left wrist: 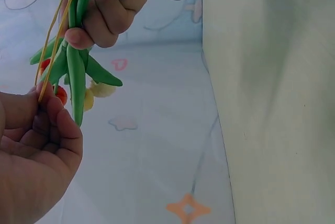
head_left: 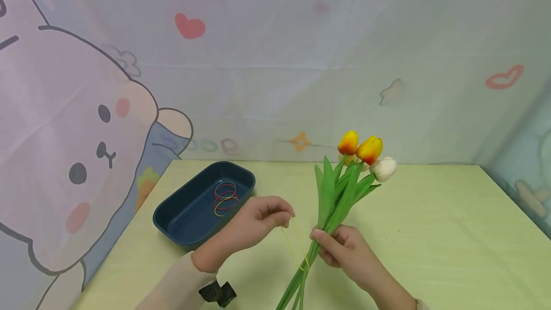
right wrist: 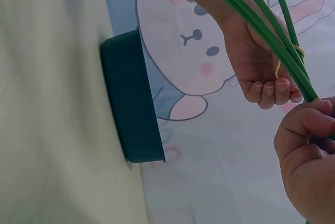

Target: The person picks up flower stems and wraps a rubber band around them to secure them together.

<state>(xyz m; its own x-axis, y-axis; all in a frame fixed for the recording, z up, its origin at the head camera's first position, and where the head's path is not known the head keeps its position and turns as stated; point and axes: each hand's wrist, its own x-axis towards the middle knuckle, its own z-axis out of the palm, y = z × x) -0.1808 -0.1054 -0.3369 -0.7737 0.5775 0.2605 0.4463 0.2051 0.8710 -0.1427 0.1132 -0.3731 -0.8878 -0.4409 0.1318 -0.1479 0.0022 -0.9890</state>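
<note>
Since the flowers [head_left: 340,195] look light, right fingers [head_left: 329,258] sensibly clamp mid-stem, left fingers [head_left: 277,202] pinching a stretchy-looking band [left wrist: 60,39] toward ten o'clock.

Worktop [head_left: 430,233] was a pale yellow-green, with a dark blue tray [head_left: 193,216] parked toward its left side and a few thin coloured loops [head_left: 225,198] lying in it, red and yellow ones included. Behind hung a kinda wrinkly backdrop [head_left: 280,90]: huge pink-cheeked cartoon animal [head_left: 47,123] on the left, reddish hearts [head_left: 190,26], plus a little orange star [head_left: 295,141] low down.
</note>
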